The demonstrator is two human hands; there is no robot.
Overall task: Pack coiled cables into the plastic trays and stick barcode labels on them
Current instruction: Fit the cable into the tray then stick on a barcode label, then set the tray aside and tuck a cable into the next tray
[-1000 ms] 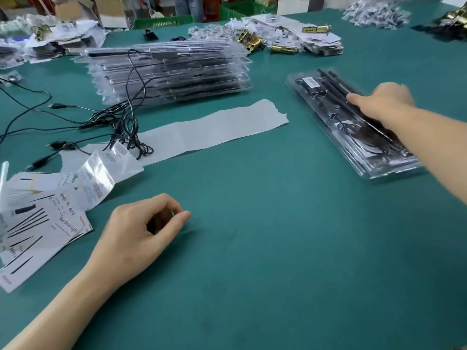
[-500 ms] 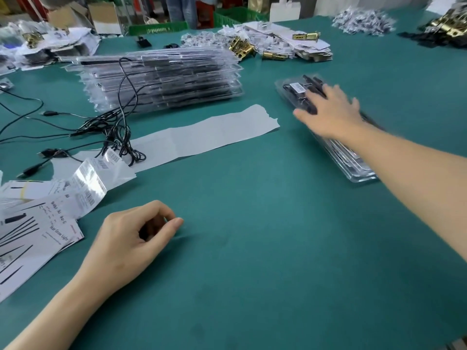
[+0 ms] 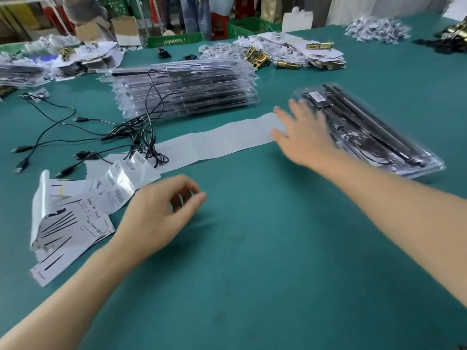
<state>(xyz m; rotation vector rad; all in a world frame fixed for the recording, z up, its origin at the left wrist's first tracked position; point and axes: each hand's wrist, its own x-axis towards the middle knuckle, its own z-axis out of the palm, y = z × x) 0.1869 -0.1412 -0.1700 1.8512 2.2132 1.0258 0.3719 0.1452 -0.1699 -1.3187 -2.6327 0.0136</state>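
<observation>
A packed clear plastic tray (image 3: 394,145) with black rods, a coiled cable and a barcode label (image 3: 318,95) lies at the right. My right hand (image 3: 303,137), fingers spread and blurred, hovers just left of it over the end of a white backing strip (image 3: 214,145). A stack of clear trays (image 3: 187,89) stands at centre back with one black cable draped over it. Loose black USB cables (image 3: 83,137) lie tangled at the left. A barcode label sheet (image 3: 121,180) lies beside my left hand (image 3: 156,218), which rests curled on the green mat with nothing visible in it.
Printed insert cards (image 3: 68,228) lie at the left front. Piles of paper packs and brass parts (image 3: 285,56) sit at the back, more packs at the far left (image 3: 22,69). Green crates (image 3: 174,39) and a person's legs stand beyond the table's far edge.
My right hand left the packed tray on the right and swept leftward to the end of the white strip. The left hand stayed curled in place.
</observation>
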